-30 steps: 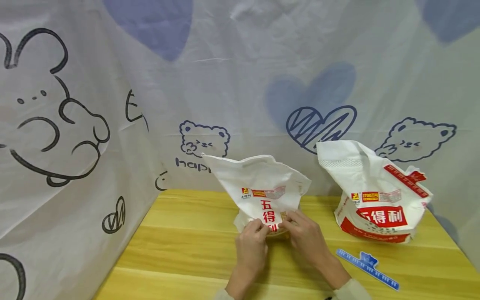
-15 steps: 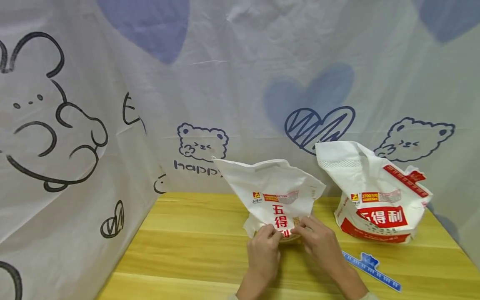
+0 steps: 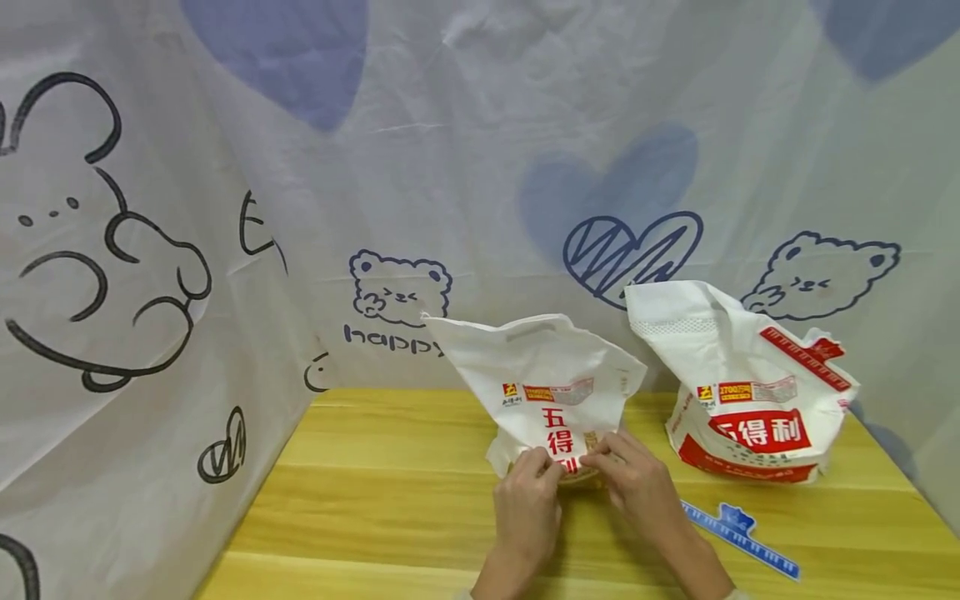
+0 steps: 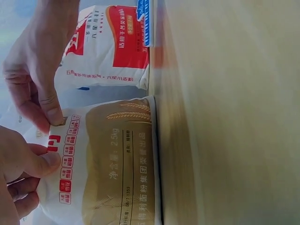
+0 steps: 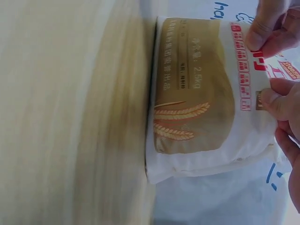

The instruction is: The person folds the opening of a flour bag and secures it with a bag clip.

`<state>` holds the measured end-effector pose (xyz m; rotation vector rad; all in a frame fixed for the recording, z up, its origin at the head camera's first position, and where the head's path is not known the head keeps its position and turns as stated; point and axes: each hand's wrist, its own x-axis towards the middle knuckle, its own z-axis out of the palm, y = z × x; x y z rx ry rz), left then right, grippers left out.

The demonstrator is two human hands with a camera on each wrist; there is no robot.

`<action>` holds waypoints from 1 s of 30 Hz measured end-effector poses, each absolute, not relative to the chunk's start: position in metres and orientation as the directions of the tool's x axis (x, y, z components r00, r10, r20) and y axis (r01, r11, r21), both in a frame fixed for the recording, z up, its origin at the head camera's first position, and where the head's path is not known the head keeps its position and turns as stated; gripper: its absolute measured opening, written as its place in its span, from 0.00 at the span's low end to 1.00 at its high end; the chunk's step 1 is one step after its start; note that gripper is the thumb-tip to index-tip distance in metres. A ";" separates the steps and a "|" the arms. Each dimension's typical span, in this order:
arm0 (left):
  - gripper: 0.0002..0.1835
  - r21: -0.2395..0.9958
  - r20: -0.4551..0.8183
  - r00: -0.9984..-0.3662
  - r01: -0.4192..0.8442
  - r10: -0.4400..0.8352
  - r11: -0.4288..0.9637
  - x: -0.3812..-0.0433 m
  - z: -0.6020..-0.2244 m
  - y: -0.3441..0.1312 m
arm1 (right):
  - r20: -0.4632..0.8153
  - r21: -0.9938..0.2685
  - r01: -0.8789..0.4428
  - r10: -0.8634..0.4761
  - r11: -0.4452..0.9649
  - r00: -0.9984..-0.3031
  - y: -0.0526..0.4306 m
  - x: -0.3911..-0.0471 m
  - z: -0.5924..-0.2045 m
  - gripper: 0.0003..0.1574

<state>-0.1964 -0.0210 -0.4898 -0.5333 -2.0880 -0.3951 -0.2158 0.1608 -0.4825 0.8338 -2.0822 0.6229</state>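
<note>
A white bag of flour point(image 3: 551, 367) with red lettering stands upright in front of me, its upper part leaning back and its top edge spread wide. In the left wrist view its brown lower panel point(image 4: 122, 159) shows "2.5kg" and wheat ears. My left hand point(image 3: 527, 504) pinches the bag's front between thumb and fingers, just below the red characters. On the right side of the same front, my right hand point(image 3: 637, 483) pinches the material too. Both thumbs press on the printed face, and the fingers lie behind the pinched material. The bag's back is hidden.
A second white flour bag point(image 3: 757, 450) stands to the right, with a red sealing clip point(image 3: 806, 357) across its upper right. A blue sealing clip point(image 3: 742, 537) lies on the wooden table point(image 3: 360, 492) beside my right forearm. A patterned cloth point(image 3: 487, 208) hangs behind.
Over the first half second, the bag and both hands shifted right and slightly nearer. Since then they have stayed almost still, both hands keeping their pinch; the view has turned slightly.
</note>
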 end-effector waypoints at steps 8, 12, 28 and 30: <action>0.19 0.097 0.820 -0.517 0.547 0.245 0.831 -0.195 -0.485 -0.022 | 0.800 -0.169 -0.755 -0.359 0.634 -0.481 0.164 -0.214 -0.482 0.21; 0.22 0.100 0.832 -0.494 0.579 0.251 0.809 -0.195 -0.482 -0.025 | 0.792 -0.208 -0.766 -0.354 0.609 -0.497 0.166 -0.213 -0.479 0.17; 0.20 0.181 0.833 -0.478 0.710 0.277 0.681 -0.212 -0.443 -0.036 | 0.847 -0.319 -0.737 -0.170 0.595 -0.504 0.187 -0.220 -0.452 0.27; 0.20 0.168 0.847 -0.452 0.729 0.281 0.664 -0.217 -0.431 -0.036 | 0.863 -0.343 -0.725 -0.104 0.596 -0.494 0.189 -0.223 -0.448 0.28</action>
